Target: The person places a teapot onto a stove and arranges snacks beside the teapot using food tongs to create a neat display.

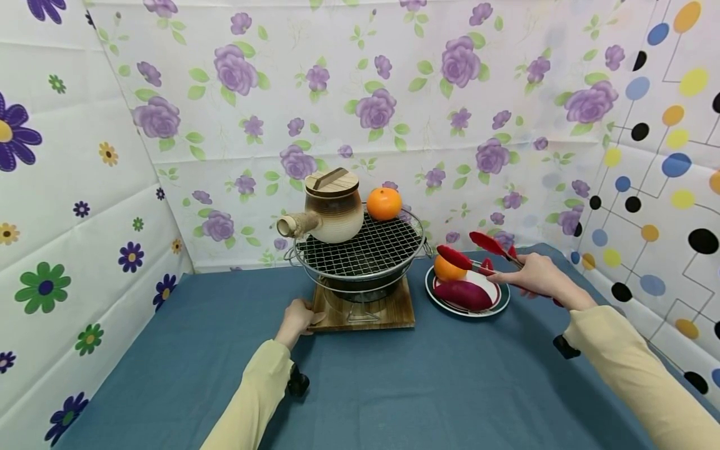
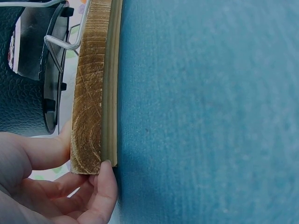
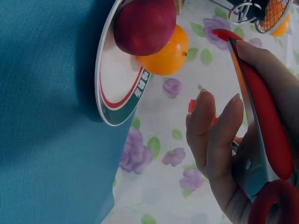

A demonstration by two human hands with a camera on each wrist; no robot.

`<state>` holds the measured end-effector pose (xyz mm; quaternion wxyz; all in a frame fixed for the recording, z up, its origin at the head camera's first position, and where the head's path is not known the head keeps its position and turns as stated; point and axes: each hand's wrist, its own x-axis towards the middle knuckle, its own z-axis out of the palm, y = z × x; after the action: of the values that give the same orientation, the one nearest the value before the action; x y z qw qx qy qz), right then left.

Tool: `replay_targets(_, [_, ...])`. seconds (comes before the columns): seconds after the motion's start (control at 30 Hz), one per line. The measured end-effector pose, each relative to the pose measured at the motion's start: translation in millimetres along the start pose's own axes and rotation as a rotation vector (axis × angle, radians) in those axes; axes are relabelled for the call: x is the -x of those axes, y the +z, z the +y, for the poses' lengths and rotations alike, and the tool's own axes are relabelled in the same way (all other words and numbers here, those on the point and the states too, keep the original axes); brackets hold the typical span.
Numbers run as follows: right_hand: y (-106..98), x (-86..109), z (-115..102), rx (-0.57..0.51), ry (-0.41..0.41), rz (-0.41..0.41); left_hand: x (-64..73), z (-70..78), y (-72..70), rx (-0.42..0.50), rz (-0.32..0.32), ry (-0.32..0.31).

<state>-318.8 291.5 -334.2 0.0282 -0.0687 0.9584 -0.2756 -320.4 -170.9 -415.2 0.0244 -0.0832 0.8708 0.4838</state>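
Note:
My left hand [image 1: 296, 317] grips the front left corner of a wooden board [image 1: 392, 314]; the left wrist view has the thumb above its edge [image 2: 88, 93] and fingertips at its underside. On the board stands a dark stove topped by a round wire grill [image 1: 365, 253]. My right hand [image 1: 542, 278] holds red-tipped tongs [image 1: 454, 257], their tips spread apart above a plate [image 1: 495, 307]. An orange [image 1: 447, 270] and a purple sweet potato [image 1: 464, 295] lie on that plate. The tongs' tips appear clear of both in the right wrist view.
A brown clay pot [image 1: 340, 219] with a wooden lid and side handle sits on the grill's left. Another orange [image 1: 384, 204] rests at the grill's back right. Blue cloth [image 1: 382, 387] covers the table, with patterned sheets [image 1: 337, 81] behind and at both sides.

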Motion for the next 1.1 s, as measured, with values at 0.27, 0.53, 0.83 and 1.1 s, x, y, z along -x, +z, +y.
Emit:
replay_targets(0.27, [1.0, -0.6, -2.2, 0.010, 0.028, -0.056, 1.2, -0.3, -0.9, 0.008, -0.004, 0.004])
replay_targets(0.53, [3.8, -2.0, -1.9, 0.019, 0.030, -0.090, 1.2, -0.7, -0.3, -0.014, 0.001, 0.005])
replay_targets(0.83, [6.3, -4.2, -1.8, 0.037, 0.034, -0.082, 1.2, -0.3, 0.2, -0.055, 0.009, 0.015])
replay_targets(1.1, [8.7, -4.9, -4.4, 0.020, 0.063, -0.110, 1.2, 0.8, 0.2, -0.029, 0.000, 0.008])
